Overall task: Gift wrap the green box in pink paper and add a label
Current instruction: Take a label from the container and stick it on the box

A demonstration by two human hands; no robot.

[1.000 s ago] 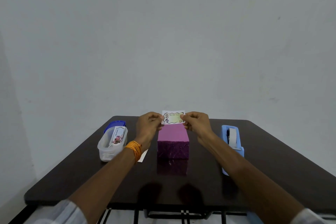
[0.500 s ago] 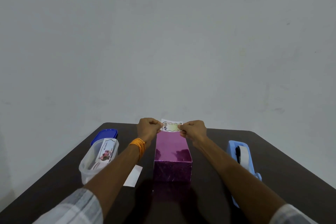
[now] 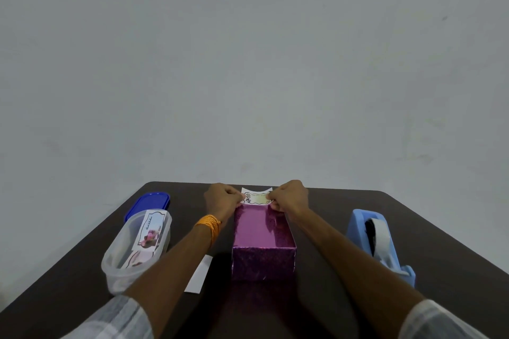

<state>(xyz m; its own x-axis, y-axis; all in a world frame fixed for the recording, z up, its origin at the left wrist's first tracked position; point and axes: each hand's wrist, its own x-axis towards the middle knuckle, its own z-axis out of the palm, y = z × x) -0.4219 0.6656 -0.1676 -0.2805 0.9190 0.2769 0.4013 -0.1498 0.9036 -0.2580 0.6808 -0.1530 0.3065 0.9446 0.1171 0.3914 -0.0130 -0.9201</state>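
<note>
The box [image 3: 263,239], fully covered in shiny pink paper, stands lengthwise in the middle of the dark table [image 3: 344,297]. A small white label [image 3: 256,197] with a yellowish centre and wavy dark border is held just over the box's far end. My left hand [image 3: 221,199] pinches the label's left edge and my right hand [image 3: 289,197] pinches its right edge. The label sags slightly between them. Whether it touches the paper I cannot tell.
A clear plastic tub [image 3: 136,249] with more labels inside sits at the left, its blue lid [image 3: 147,203] behind it. A white paper strip [image 3: 199,274] lies beside the box. A blue tape dispenser [image 3: 378,242] stands at the right.
Both hands have carried the label lower, down to the far end of the box top. My head has come closer to the table, so everything looks larger.
</note>
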